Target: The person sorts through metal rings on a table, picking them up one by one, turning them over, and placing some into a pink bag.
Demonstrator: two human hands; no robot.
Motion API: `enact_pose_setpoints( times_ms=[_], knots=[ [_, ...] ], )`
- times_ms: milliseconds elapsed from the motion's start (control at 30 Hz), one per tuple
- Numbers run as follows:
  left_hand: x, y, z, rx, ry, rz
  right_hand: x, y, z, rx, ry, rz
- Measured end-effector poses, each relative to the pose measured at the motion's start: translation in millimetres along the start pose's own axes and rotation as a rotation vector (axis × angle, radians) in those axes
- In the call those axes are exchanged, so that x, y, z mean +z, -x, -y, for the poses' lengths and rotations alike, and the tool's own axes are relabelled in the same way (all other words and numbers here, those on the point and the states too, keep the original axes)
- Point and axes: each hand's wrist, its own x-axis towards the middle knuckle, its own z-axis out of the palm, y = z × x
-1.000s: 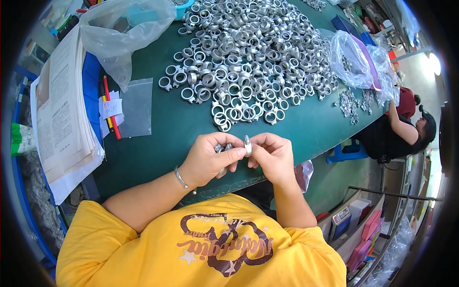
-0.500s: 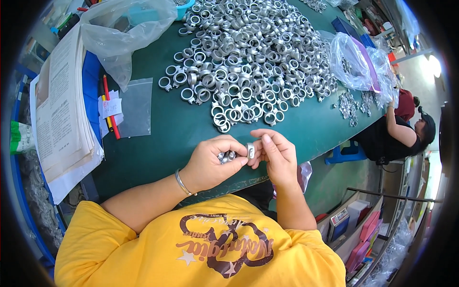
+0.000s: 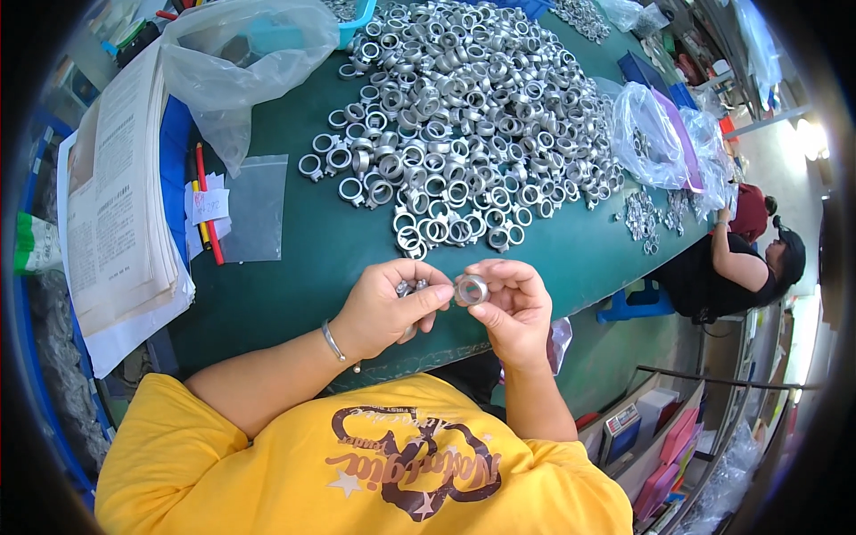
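Note:
A silver metal ring [image 3: 471,289] with its round opening facing me sits between my two hands, near the front edge of the table. The fingers and thumb of my right hand [image 3: 515,312] pinch it from the right. My left hand [image 3: 385,308] is curled around several small metal parts [image 3: 408,288], and its thumb and fingertip reach the ring's left side. What exactly those small parts are is partly hidden by the fingers. Beyond my hands, a big heap of similar metal rings [image 3: 473,116] covers the middle of the green table [image 3: 294,294].
At left lie a newspaper stack [image 3: 120,214], a red pen [image 3: 212,236], and a clear zip bag [image 3: 259,209]. A plastic bag [image 3: 241,80] lies beside a turquoise basket [image 3: 355,25]. Small metal pieces [image 3: 642,216] lie at right, near another person [image 3: 744,267] seated there.
The ring has turned from edge-on to opening toward me and is now pinched by my right hand. My left thumb has shifted over the small parts.

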Motion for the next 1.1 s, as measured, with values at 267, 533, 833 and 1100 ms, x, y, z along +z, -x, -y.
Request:
enact_pose_setpoints(
  times_ms=[267, 533, 833, 1100],
  knots=[
    [-7, -5, 0, -0.108, 0.345, 0.070, 19, -10, 9, -0.371, 0.775, 0.118],
    [-7, -5, -4, -0.100, 0.360, 0.025, -4, -44, -9, -0.392, 1.359, -0.085],
    [-7, -3, 4, -0.029, 0.277, 0.001, -3, -12, -6, -0.021, 0.485, -0.061],
    [-4, -1, 3, 0.053, -0.043, 0.001, 4, -12, 3, -0.343, 0.936, 0.129]
  ],
)
